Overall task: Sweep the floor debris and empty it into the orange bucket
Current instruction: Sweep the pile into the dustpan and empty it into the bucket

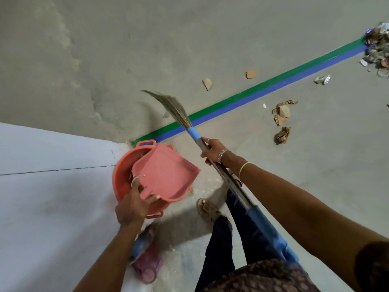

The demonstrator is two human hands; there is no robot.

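Head view, left hand [134, 205]: arm reaches forward and down; fingers and thumb are curled round the rear edge of the pink dustpan [166, 173], gripping it.
Head view, right hand [212, 152]: arm stretched out forward; fingers are wrapped round the metal shaft of the broom [227, 178], just below its light blue collar.
Broom: slants up and to the left, with the bristles [170, 104] lifted off the floor and the blue end of the handle near the person's body.
Dustpan: tilted over the mouth of the orange bucket [121, 171], covering most of it; nothing shows on its face.
Orange bucket: stands on the floor against the white wall [52, 186], at the near end of the green and blue tape line [273, 81]; its contents are hidden by the dustpan.
Floor debris: cardboard scraps [207, 83] lie beyond the tape, crumpled brown pieces [283, 111] lie on the near side, and a pile [379, 47] lies at the far right.
Foot: a sandalled foot [207, 208] stands just right of the bucket.
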